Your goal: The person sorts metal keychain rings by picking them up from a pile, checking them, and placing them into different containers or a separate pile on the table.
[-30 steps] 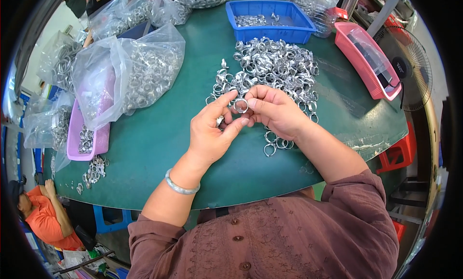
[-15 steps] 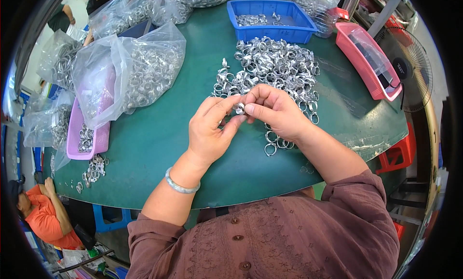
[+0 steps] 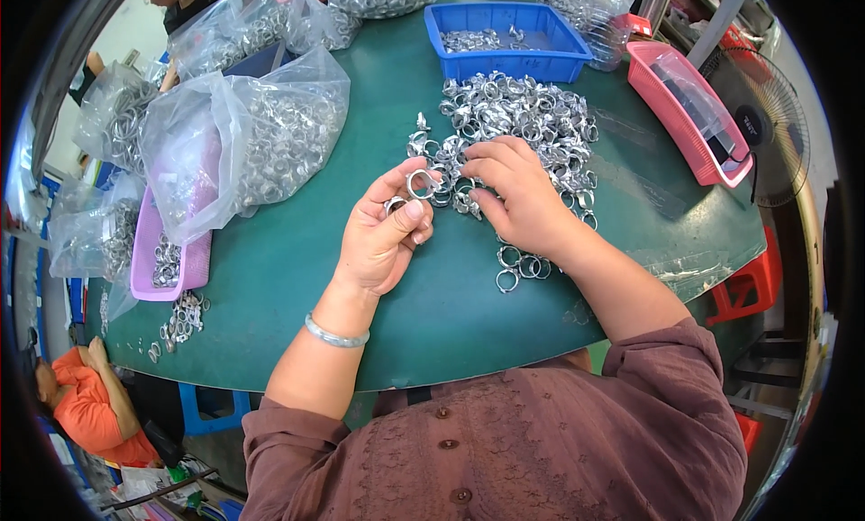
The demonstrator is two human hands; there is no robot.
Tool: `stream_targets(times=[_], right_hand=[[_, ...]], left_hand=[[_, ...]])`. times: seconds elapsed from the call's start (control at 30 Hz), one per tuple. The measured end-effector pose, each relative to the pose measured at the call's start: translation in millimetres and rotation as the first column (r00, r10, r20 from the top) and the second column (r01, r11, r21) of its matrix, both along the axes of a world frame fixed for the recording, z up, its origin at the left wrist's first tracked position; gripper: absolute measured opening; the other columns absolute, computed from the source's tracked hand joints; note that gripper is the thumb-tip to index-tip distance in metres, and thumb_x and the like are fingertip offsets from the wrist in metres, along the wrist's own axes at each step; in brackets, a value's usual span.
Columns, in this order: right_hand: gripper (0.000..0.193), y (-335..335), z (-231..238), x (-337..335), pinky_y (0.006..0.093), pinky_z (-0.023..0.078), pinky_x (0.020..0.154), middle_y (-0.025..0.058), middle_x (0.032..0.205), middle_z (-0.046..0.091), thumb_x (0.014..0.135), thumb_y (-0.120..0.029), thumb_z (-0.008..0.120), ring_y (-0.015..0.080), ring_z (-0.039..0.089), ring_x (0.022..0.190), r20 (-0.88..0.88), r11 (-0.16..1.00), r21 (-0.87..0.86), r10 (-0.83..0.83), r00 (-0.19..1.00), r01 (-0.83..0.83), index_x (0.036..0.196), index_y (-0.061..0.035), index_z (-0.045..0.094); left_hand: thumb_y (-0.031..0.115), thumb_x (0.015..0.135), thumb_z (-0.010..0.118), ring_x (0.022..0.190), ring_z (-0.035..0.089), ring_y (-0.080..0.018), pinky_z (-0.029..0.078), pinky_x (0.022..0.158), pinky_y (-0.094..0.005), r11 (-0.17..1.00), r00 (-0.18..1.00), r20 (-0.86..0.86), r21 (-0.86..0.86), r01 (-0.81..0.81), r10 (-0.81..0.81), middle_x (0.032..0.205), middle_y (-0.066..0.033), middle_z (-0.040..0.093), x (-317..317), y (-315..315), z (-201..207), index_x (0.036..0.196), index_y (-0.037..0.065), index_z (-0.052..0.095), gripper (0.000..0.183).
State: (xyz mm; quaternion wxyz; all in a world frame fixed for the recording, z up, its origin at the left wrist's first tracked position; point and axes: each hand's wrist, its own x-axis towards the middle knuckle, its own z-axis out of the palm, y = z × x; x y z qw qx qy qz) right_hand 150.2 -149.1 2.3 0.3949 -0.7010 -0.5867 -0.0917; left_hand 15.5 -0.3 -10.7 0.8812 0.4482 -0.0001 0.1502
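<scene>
Between the fingertips and thumb of my left hand (image 3: 383, 237) is a silver metal ring (image 3: 420, 185), held up with its opening showing. A second ring (image 3: 394, 204) sits lower within the same hand, partly covered by the thumb. My right hand (image 3: 527, 201) is at the near left side of a large heap of silver metal rings (image 3: 518, 111). Its fingers and thumb are apart, with loose rings below and between them. Whether it touches any of these is hard to tell.
Behind the heap stands a blue tray (image 3: 509, 66) with some rings. A pink basket (image 3: 685, 116) and a fan (image 3: 761, 125) are at the right. Left are clear bags of rings (image 3: 288, 134) and a purple basket (image 3: 171, 282). A person in orange (image 3: 99, 404) sits far left.
My hands were together on a small metal ring. Now they are apart: the left has moved slightly left and turned, showing the rings, and the right has opened beside the heap.
</scene>
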Motion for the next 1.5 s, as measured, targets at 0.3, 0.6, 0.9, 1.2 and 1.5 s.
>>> stream_targets(times=[0.3, 0.6, 0.9, 1.2, 1.5], right_hand=[[0.018, -3.2, 1.1, 0.9, 0.0439, 0.032, 0.092, 0.0117, 0.113, 0.05, 0.07, -0.006, 0.061, 0.0316, 0.04, 0.111, 0.227, 0.98, -0.129, -0.117, 0.967, 0.149, 0.088, -0.0041, 0.062], [0.015, 0.7, -1.3, -7.0, 0.0471, 0.028, 0.095, 0.0114, 0.118, 0.049, 0.067, -0.015, 0.067, 0.033, 0.037, 0.115, 0.283, 0.959, -0.246, -0.069, 0.957, 0.142, 0.079, -0.0063, 0.063], [0.011, -0.1, -0.7, 5.8, 0.0369, 0.037, 0.09, 0.0096, 0.105, 0.058, 0.073, -0.011, 0.066, 0.0261, 0.05, 0.104, -0.335, 0.996, 0.045, 0.087, 0.938, -0.077, 0.082, -0.0053, 0.061], [0.009, -0.8, 7.7, -7.1, 0.0274, 0.043, 0.082, 0.0083, 0.103, 0.058, 0.08, -0.003, 0.06, 0.0132, 0.055, 0.093, -0.821, 0.957, 0.207, 0.282, 0.497, -0.201, 0.089, -0.0014, 0.059], [0.02, -0.3, 8.9, -12.4, 0.026, 0.045, 0.081, 0.0062, 0.101, 0.056, 0.08, 0.006, 0.056, 0.0113, 0.055, 0.092, -0.816, 0.903, 0.325, 0.417, 0.4, -0.279, 0.099, -0.0002, 0.051]], left_hand=[[0.009, 0.085, 0.052, 0.08, 0.054, -0.0155, 0.044, 0.066, -0.0272, 0.981, 0.999, 0.028, -0.191, 0.044, -0.039, 0.114, -0.0089, 0.053, 0.6, 6.9, -0.4, 0.12, 0.008, 0.047, 0.036], [0.011, 0.084, 0.048, 0.095, 0.058, -0.026, 0.051, 0.07, -0.0341, 0.902, 0.998, -0.01, -0.427, 0.058, -0.069, 0.11, -0.0129, 0.056, -2.1, 16.5, -4.2, 0.112, 0.008, 0.05, 0.028], [0.005, 0.085, 0.049, 0.089, 0.06, -0.0204, 0.052, 0.064, -0.0286, 0.984, 0.969, -0.238, -0.148, -0.1, 0.062, 0.096, -0.0074, 0.06, -2.7, 6.5, -0.5, 0.1, 0.006, 0.056, 0.017], [0.012, 0.085, 0.055, 0.073, 0.054, -0.011, 0.042, 0.059, -0.0223, 0.996, 0.962, -0.258, 0.053, -0.078, 0.089, 0.083, -0.0021, 0.059, -2.8, -3.3, 6.6, 0.103, 0.005, 0.057, 0.02], [0.01, 0.081, 0.063, 0.072, 0.052, -0.0068, 0.041, 0.058, -0.019, 0.989, 0.968, -0.229, 0.125, -0.075, 0.103, 0.083, 0.0003, 0.058, -3.4, -7.5, 6.1, 0.107, 0.003, 0.057, 0.027]])
